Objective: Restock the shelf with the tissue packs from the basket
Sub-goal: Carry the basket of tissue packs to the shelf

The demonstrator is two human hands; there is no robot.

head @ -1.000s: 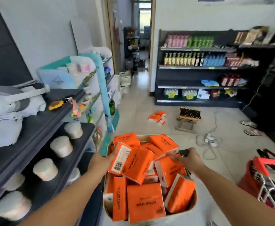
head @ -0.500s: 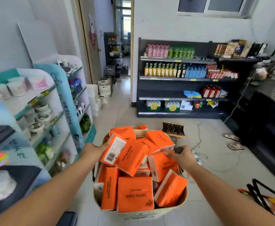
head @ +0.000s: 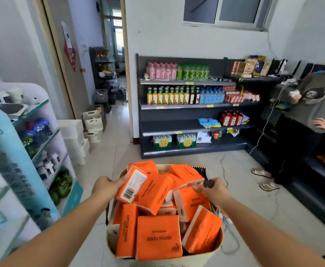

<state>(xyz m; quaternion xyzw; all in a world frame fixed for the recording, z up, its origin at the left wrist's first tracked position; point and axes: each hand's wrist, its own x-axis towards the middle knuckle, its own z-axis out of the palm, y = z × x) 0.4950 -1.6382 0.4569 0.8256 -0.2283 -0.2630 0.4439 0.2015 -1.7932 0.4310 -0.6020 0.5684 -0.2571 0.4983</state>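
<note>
Spillage threatens: tissue packs [head: 158, 237] heap above the rim of the basket [head: 206, 254], left hand [head: 103, 186] and right hand [head: 214, 191] each gripping one side over the floor [head: 107, 157], so any tilt could shed some.

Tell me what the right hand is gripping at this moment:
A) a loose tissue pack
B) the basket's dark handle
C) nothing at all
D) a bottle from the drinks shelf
B: the right hand is curled round the dark handle at the basket rim, just above the orange tissue packs.
</note>
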